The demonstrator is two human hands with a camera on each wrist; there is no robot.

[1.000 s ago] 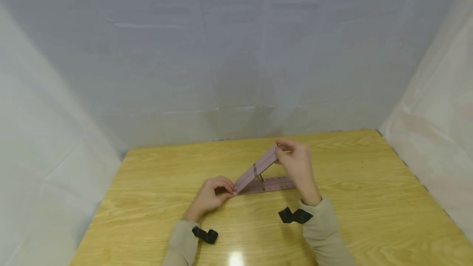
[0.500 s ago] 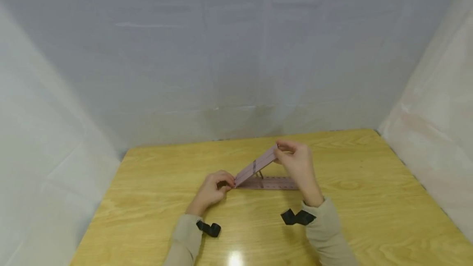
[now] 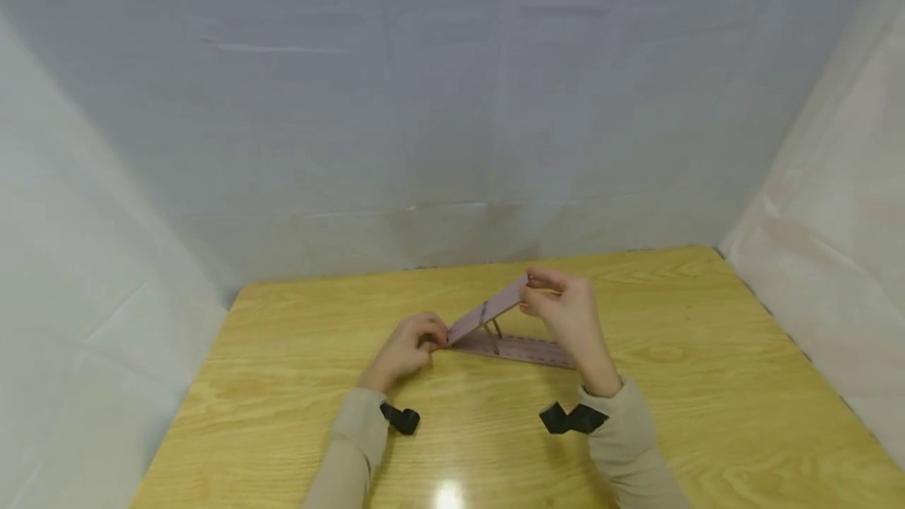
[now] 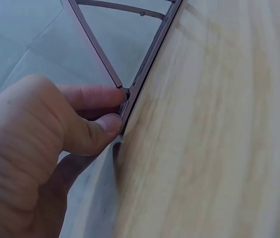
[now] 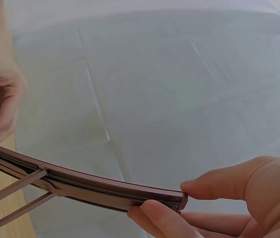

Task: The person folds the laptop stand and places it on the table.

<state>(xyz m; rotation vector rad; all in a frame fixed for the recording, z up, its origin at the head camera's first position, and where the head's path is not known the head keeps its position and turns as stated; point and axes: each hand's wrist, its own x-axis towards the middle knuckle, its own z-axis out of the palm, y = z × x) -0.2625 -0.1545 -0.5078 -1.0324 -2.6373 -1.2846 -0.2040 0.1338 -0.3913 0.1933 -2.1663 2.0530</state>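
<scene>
A pinkish folding stand lies between both hands, made of two long narrow panels joined at the left end. Its lower panel rests on the table, while the upper panel slants up to the right. Thin struts link the two panels. My left hand pinches the joined end between thumb and fingers, close to the tabletop in the left wrist view. At the raised end, my right hand pinches the upper panel, thumb on one face and fingers on the other. The lower panel's right tip is partly hidden behind the right wrist.
The wood-grain table spreads around the stand. Pale sheeting hangs behind the table's back edge and along both sides. A black wrist camera is strapped to each sleeve.
The joined end has shifted away from me with my left hand, and the lower panel's right end has swung slightly toward me. The upper panel slants less steeply; my right hand has barely moved.
</scene>
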